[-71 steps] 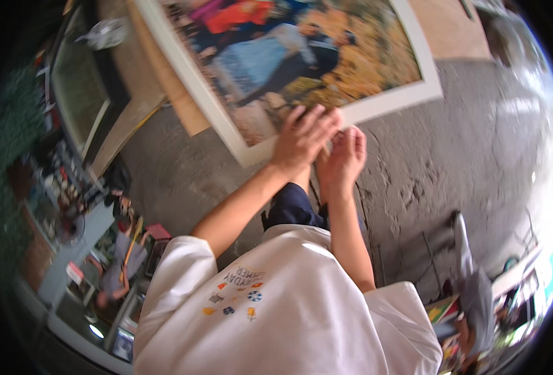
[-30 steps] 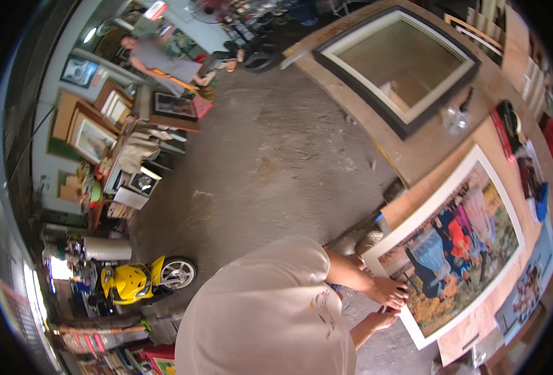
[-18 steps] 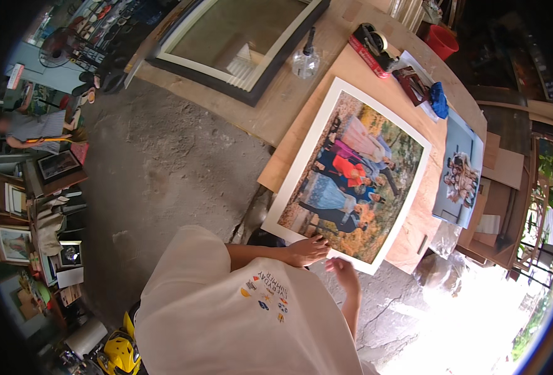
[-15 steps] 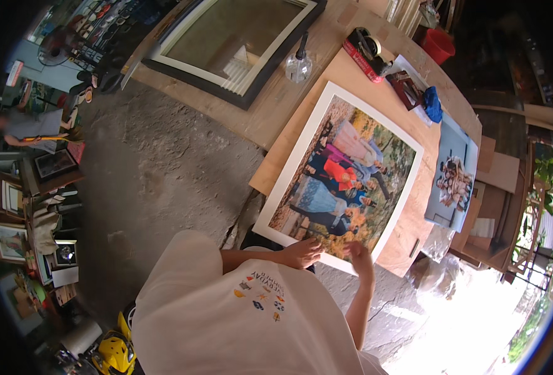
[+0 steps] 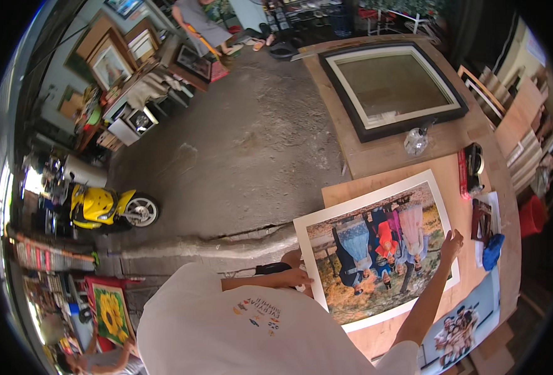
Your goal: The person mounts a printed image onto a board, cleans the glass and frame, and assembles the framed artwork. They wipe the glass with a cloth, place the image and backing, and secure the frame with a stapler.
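Note:
A large group photo print [image 5: 376, 250] with a white border lies on a light wooden board [image 5: 376, 178], its left corner sticking out past the board. At the print's left edge my left hand [image 5: 297, 279] has bent fingers closed on the white border. My right arm reaches across the print. My right hand [image 5: 452, 245] is at the opposite edge, over the border, thumb and fingers slightly apart and nothing visible between them. A second photo print [image 5: 460, 325], on a blue-grey ground, is partly hidden by my right forearm.
On the table are a dark empty frame [image 5: 357, 119], a clear spray bottle [image 5: 416, 142], a tape dispenser [image 5: 471, 170] and a blue cloth-like bundle [image 5: 492, 252]. A yellow motorbike [image 5: 98, 205] stands left. One person [image 5: 195, 22] holds a long stick; another holds a sunflower picture [image 5: 110, 312].
The view has swung left, bringing the motorbike fully in. My right hand has moved from the print's near border to its opposite edge; my left hand stays at the near one.

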Available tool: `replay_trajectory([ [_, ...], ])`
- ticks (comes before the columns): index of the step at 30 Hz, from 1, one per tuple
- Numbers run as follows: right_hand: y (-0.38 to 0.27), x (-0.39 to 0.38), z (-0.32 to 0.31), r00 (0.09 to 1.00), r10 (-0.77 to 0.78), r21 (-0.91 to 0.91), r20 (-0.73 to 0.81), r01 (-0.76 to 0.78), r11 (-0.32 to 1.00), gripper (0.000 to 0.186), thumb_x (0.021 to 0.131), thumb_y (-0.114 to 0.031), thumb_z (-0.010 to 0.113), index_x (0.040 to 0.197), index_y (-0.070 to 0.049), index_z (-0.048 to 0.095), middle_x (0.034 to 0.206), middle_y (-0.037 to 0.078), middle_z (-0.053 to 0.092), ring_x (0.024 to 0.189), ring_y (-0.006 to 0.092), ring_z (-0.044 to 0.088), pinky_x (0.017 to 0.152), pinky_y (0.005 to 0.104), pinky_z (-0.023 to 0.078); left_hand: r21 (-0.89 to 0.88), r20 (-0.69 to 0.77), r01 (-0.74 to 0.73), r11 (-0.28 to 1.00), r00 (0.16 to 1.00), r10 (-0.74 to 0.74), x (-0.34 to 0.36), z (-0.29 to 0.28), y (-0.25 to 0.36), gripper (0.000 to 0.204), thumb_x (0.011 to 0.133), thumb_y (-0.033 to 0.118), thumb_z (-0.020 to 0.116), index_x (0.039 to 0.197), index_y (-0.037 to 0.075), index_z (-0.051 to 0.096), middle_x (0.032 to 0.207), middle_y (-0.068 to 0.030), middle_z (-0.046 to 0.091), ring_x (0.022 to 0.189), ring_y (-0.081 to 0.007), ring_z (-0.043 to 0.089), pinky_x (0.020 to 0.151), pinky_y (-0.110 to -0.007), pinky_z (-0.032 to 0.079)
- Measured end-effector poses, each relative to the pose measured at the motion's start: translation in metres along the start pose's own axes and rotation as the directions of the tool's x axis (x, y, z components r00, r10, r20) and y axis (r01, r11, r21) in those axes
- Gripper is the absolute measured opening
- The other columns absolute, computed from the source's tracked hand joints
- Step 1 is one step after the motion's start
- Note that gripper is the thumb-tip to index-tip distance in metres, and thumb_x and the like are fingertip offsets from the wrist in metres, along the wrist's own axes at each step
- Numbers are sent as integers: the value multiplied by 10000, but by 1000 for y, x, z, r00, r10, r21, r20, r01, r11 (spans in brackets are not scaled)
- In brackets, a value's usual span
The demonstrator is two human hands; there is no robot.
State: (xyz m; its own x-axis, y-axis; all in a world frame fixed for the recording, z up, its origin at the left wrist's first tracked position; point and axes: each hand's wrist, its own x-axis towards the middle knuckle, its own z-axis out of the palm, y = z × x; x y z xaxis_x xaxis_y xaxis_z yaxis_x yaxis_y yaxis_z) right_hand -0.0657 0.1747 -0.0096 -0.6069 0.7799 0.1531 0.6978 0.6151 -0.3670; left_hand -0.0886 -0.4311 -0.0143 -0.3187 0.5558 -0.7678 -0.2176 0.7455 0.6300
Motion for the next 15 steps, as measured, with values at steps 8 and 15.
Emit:
replay_trajectory([
  [8, -2, 25, -4, 989, -18, -155, 148, 41, 987, 238, 965, -285, 563, 1108, -98, 600, 1111, 127, 595, 1093, 354, 556, 915, 534, 444, -277, -293, -111, 954, 956, 26, 2, 48, 2, 466, 940, 468, 637, 1049, 22, 717, 858, -95, 717, 763, -148, 673, 671, -320, 529],
  [15, 62, 76, -16, 861, -229, 408, 455, 27, 913, 365, 999, -349, 536, 985, 2, 635, 826, 100, 613, 801, 203, 554, 797, 370, 453, -294, -264, -99, 951, 964, 19, 10, 37, 11, 466, 911, 453, 684, 1081, 21, 715, 853, -71, 723, 723, -135, 667, 674, -300, 540],
])
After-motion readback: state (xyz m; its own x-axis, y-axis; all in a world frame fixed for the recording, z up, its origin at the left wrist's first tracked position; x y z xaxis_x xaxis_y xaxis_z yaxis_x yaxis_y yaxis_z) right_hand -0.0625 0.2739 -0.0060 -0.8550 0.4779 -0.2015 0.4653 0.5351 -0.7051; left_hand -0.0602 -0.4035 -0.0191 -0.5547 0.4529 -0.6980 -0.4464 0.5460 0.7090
